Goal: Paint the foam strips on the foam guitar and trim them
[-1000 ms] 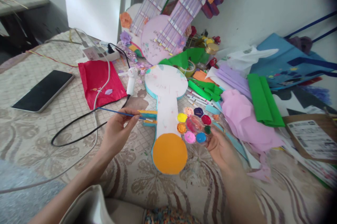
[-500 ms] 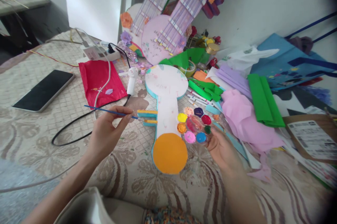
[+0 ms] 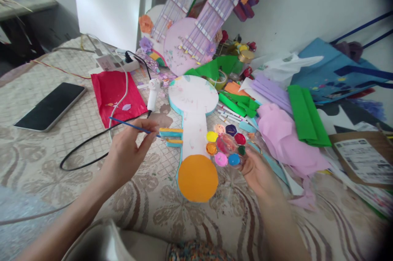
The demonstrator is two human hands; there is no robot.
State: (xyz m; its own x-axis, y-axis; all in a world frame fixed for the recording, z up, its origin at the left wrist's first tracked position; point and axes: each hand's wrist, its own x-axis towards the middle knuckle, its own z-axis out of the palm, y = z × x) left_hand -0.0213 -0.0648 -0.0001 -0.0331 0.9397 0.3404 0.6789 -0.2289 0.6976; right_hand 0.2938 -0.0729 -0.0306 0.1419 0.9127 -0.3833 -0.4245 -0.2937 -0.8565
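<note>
Cutout (image 3: 194,134) lies flat on the tablecloth (image 3: 153,201), just right of the left hand (image 3: 127,144). Left thumb and fingers pinch the brush (image 3: 127,123), tip near the upper prong's (image 3: 172,132) outer end. Right hand (image 3: 259,171): fingers curled on the paint palette (image 3: 227,143) rim. Looks like prong painting; calls for steady tip, level palette. Versus a second ago: left hand sits further left, right about the same.

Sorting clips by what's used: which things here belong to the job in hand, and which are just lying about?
In the job: brush, in the left hand; paint palette, in the right hand; orange-and-white board.
Seemingly just lying about: phone; glue gun; red sheet; blue bag.
</note>
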